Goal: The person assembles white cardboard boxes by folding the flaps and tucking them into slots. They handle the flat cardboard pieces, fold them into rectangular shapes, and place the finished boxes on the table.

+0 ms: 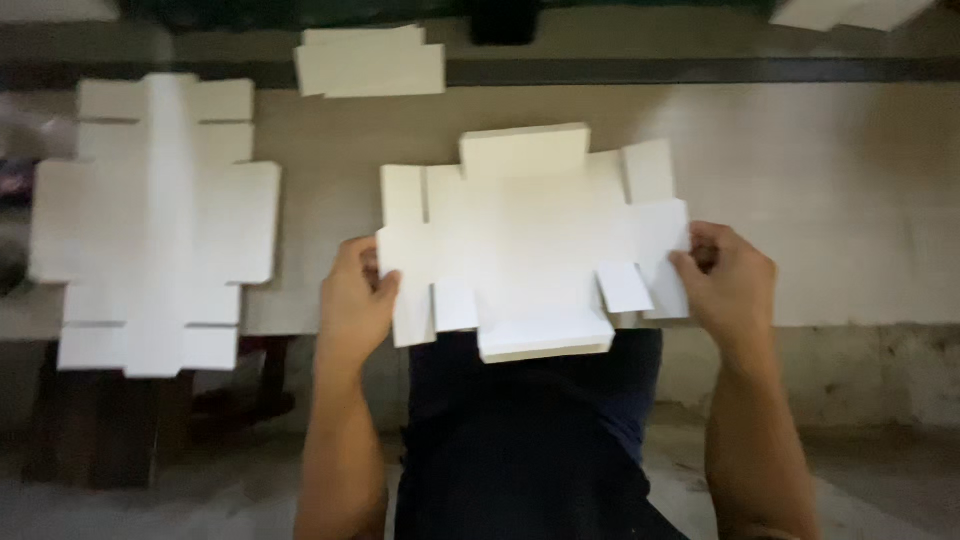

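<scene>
The desk (820,200), pale and wide, fills the upper half of the head view, with a dark strip along its far edge. On it, at about 9 o'clock from centre, lies a flat stack of white die-cut box blanks (155,225), its long axis running from 12 to 6 o'clock and its near end hanging over the desk's edge. A white unfolded carton blank (530,235) sits at the middle of the view, over the near desk edge, long axis from 9 to 3 o'clock, flaps sticking out toward 12 and 6. A smaller white folded pile (370,62) lies at 11 o'clock, and a white corner (850,12) shows at 1 o'clock.

The left hand (355,300) has its grip clamped on the blank's 9 o'clock edge, thumb on top. The right hand (730,280) pinches the 3 o'clock edge, fingers closed on the card.
</scene>
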